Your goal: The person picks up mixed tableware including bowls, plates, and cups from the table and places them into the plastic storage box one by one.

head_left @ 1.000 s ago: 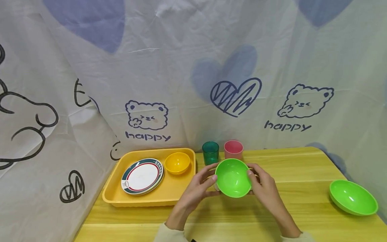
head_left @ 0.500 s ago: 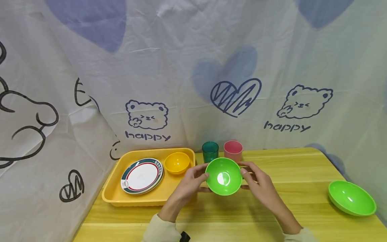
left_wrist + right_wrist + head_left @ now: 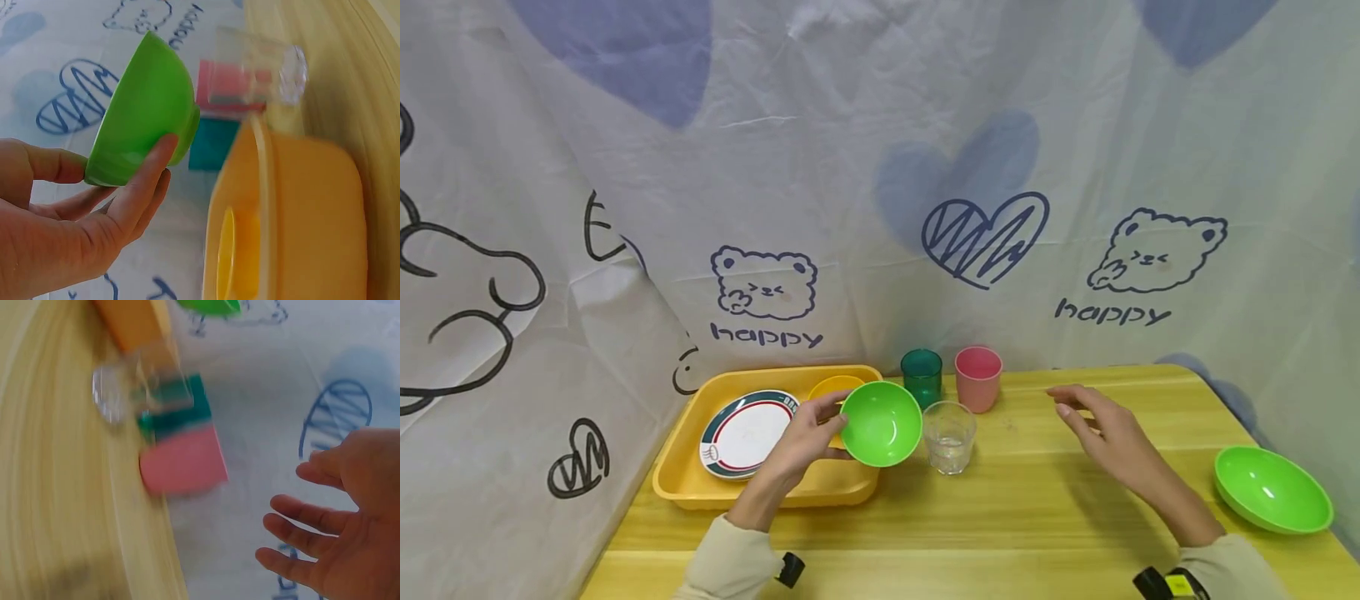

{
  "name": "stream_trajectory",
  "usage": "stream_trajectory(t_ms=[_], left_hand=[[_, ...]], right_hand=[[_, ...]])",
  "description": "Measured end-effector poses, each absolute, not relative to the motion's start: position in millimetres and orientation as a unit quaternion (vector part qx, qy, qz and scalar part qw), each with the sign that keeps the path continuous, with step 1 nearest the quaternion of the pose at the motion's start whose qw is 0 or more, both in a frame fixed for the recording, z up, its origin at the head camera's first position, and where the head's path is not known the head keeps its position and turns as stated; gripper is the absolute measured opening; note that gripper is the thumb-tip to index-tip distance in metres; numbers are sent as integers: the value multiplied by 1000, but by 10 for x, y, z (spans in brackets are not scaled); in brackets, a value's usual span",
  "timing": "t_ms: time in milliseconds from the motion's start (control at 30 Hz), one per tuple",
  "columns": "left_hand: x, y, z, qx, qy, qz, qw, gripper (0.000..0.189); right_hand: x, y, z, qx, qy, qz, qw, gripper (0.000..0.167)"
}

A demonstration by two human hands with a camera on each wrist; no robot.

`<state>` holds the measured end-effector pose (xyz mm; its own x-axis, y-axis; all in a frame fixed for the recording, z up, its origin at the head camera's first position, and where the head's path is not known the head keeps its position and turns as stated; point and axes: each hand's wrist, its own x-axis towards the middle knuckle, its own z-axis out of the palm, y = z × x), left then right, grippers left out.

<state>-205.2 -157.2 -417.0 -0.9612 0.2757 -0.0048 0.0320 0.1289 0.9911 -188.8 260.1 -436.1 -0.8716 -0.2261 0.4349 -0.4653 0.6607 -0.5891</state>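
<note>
My left hand (image 3: 808, 435) pinches the left rim of a small green bowl (image 3: 882, 425), thumb at the rim and fingers under the outer wall. The bowl hangs in the air over the right end of a yellow tray (image 3: 842, 492), clear of it in the left wrist view. My right hand (image 3: 1108, 432) holds nothing; its fingers are spread and loosely bent above the table's right half. Between the hands stands a clear glass (image 3: 950, 450). Inside the tray are stacked plates (image 3: 748, 437) and a yellow bowl (image 3: 837, 385), which the green bowl and left hand partly hide.
Behind the clear glass stand a teal cup (image 3: 921, 377) and a pink cup (image 3: 978, 379), near the cloth backdrop (image 3: 865, 208). A wider green bowl (image 3: 1272, 490) sits at the right edge of the wooden table (image 3: 1000, 533).
My right hand has let go of the green bowl and moved right. My left hand has carried the bowl left, toward the tray, and the clear glass has come into sight.
</note>
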Motion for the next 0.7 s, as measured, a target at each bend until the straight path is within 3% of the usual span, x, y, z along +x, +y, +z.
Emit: stream_trajectory(t_ms=[167, 700], left_hand=[[-2057, -1833, -4195, 70, 765, 637, 72, 43], [-2262, -2295, -4263, 17, 814, 571, 109, 46]], right_hand=[[-2015, 3005, -4331, 211, -915, 287, 187, 27], [-2257, 4251, -4425, 241, -952, 157, 103, 18]])
